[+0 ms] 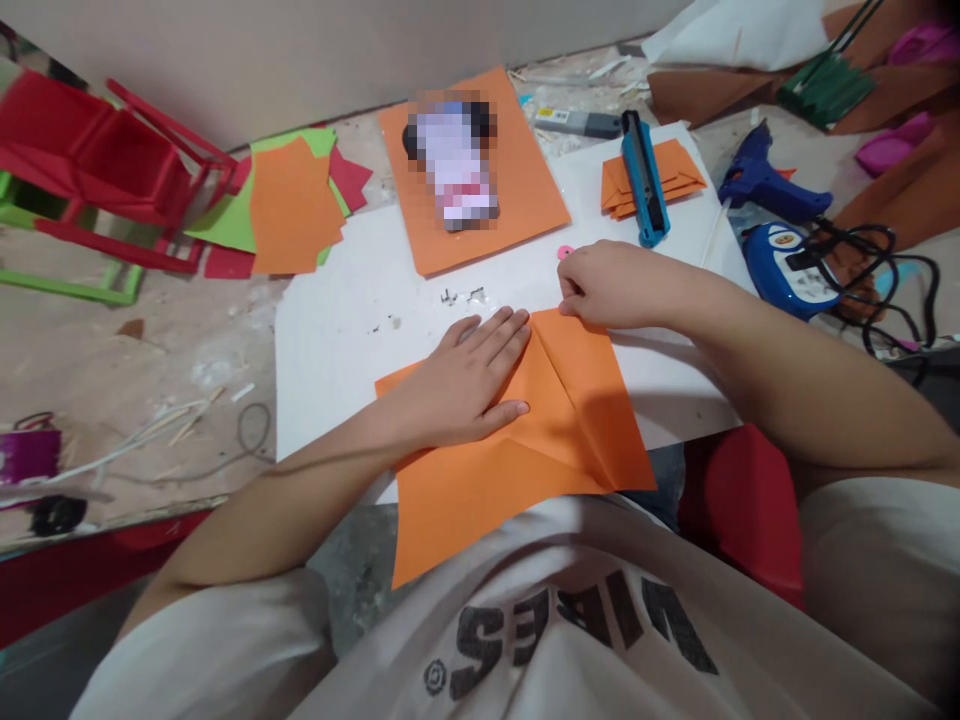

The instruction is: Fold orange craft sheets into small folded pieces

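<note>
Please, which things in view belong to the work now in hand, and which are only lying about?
Seemingly in use:
- creased orange sheet
- left hand, flat on it
- right hand, at its far edge
- white board underneath

Probably lying about:
- blue cutter
- folded orange pieces
- glue gun
- coloured papers

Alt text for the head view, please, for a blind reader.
A person's left hand lies flat on a creased orange sheet while the right hand is curled at its far edge. Beyond, a blue cutter rests on folded orange papers.
</note>
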`<state>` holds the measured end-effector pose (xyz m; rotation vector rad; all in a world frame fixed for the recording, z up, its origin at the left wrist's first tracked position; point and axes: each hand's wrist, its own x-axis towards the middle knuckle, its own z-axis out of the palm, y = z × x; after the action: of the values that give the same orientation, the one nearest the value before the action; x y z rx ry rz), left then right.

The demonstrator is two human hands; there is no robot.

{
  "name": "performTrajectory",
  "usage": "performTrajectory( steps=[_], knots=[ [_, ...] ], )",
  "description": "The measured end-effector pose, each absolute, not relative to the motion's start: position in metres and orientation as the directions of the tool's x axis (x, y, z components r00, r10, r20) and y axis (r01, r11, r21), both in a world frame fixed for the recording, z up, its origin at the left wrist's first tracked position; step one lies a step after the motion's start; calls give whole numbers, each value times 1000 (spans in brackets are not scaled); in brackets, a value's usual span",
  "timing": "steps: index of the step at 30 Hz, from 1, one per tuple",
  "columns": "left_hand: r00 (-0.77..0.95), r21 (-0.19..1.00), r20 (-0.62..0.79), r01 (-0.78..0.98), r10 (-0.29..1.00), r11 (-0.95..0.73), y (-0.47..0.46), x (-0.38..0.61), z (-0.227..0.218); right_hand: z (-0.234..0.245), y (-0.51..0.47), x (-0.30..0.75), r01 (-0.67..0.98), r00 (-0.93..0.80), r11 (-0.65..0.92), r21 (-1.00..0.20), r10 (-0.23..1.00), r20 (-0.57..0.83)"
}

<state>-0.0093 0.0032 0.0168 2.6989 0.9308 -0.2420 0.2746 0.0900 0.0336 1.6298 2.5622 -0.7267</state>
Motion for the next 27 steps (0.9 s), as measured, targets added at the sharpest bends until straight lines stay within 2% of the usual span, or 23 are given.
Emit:
performTrajectory(
  steps=[9,15,23,27],
  knots=[
    [793,203,-218,607,569,-768,3,-9,15,25,96,283,844,-458,357,-399,867,-194],
    [796,168,-192,603,574,-780,4,-6,19,34,88,291,856,-400,312,-413,905,-145],
    [837,130,-154,544,525,-829,-8,4,23,37,31,302,866,-292,233,-443,954,-70],
    [830,139,-182,553,527,-822,-11,7,22,28,19,294,909,-232,186,-374,969,-82]
  ],
)
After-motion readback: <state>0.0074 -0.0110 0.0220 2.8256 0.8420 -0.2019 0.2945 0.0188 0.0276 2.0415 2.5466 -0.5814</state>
